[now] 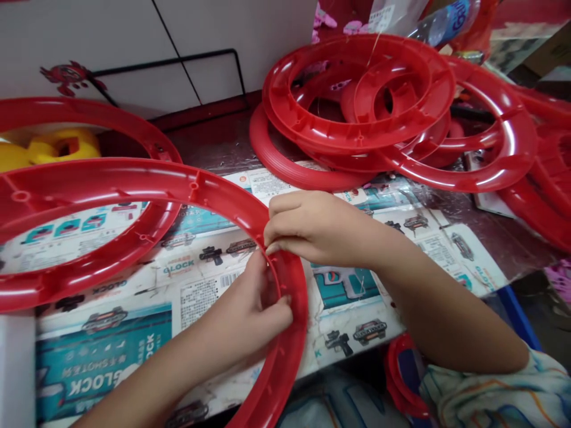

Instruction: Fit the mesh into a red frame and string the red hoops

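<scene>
A large red plastic ring (292,339), a hollow channel with small ribs and posts inside, spans the left and middle of the view. My left hand (250,321) is closed on its inner rim at the right side, with the thumb over the channel and the other fingers partly hidden. Just above, my right hand (319,229) is pinched against the same stretch of rim. Its fingertips meet the ring close to my left fingers; whatever lies between them is hidden. Printed cardboard (352,297) lies beneath the ring.
Several red rings and round parts (357,134) are piled at the back right, below a clear bottle (450,24). Another red ring (167,148) and yellow parts (66,145) sit at the left. A black wire frame (178,59) stands by the pale panel (134,30).
</scene>
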Tool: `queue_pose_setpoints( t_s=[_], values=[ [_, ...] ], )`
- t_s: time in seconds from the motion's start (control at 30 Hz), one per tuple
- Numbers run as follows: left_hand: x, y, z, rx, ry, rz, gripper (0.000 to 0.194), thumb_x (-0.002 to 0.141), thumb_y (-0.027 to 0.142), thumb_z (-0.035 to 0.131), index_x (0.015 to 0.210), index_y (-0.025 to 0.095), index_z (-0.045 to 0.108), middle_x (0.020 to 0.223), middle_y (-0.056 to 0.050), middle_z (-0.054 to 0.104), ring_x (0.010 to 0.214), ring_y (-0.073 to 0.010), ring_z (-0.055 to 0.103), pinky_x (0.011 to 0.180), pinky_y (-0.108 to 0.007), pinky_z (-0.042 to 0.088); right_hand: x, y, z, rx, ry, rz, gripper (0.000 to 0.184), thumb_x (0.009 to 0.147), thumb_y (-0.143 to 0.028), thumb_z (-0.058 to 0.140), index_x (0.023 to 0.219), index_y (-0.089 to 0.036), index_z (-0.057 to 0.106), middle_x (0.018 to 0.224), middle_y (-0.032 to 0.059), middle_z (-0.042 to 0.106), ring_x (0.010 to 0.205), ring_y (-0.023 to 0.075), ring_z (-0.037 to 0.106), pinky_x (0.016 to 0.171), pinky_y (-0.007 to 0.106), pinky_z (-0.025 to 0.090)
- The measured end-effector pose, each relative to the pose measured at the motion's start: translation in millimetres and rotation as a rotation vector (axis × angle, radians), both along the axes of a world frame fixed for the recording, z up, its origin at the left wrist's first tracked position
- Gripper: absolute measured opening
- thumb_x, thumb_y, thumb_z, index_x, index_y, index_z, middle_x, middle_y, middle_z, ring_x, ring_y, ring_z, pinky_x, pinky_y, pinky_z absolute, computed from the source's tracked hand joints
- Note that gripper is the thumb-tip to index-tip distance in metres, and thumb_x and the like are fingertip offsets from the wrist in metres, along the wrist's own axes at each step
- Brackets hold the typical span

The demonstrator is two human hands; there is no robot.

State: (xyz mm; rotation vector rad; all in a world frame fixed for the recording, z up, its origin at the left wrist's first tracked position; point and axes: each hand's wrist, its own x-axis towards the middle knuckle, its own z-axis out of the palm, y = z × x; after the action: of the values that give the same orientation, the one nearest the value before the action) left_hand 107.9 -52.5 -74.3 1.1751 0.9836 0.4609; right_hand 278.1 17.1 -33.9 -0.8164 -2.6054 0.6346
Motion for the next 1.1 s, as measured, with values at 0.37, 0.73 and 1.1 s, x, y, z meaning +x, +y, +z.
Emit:
queue_pose_setpoints(
  t_s=[0.37, 0.73, 1.1],
  values=[
    [11, 2, 3.2, -0.070, -0.356, 0.426, 0.038, 0.079, 0.015, 0.061, 0.110, 0.024, 0.042, 0.095, 0.000, 0.062, 0.081, -0.0143, 0.065, 0.066, -0.023, 0.054, -1, 1, -8.4, -0.032, 0.128, 0.050, 0.011, 0.083, -0.010, 0.059, 0.078, -0.013, 0.068, 0.080, 0.0015, 0.059, 0.074, 0.0089, 0.054, 0.068, 0.019, 0.041],
    [10, 1, 6.0, 0.054, 0.035, 0.308, 0.045, 0.067, 0.009, 0.060, 0.105, 0.022, 0.038, 0.077, 0.006, 0.057, 0.064, -0.0125, 0.060, 0.051, -0.020, 0.045, 4, -1, 4.1, 0.060, 0.031, 0.112, 0.016, 0.088, -0.011, 0.050, 0.084, -0.013, 0.065, 0.078, 0.0015, 0.056, 0.073, 0.0102, 0.050, 0.065, 0.021, 0.038],
    [3, -11, 4.8, 0.020, 0.035, 0.089, 0.044, 0.081, 0.016, 0.057, 0.116, 0.023, 0.031, 0.107, -0.006, 0.057, 0.111, -0.0246, 0.055, 0.083, -0.034, 0.049, 1, -3, 1.1, -0.024, 0.106, 0.124, 0.016, 0.089, -0.015, 0.050, 0.080, -0.012, 0.064, 0.081, 0.0031, 0.059, 0.077, 0.0112, 0.054, 0.070, 0.022, 0.042]
  ],
)
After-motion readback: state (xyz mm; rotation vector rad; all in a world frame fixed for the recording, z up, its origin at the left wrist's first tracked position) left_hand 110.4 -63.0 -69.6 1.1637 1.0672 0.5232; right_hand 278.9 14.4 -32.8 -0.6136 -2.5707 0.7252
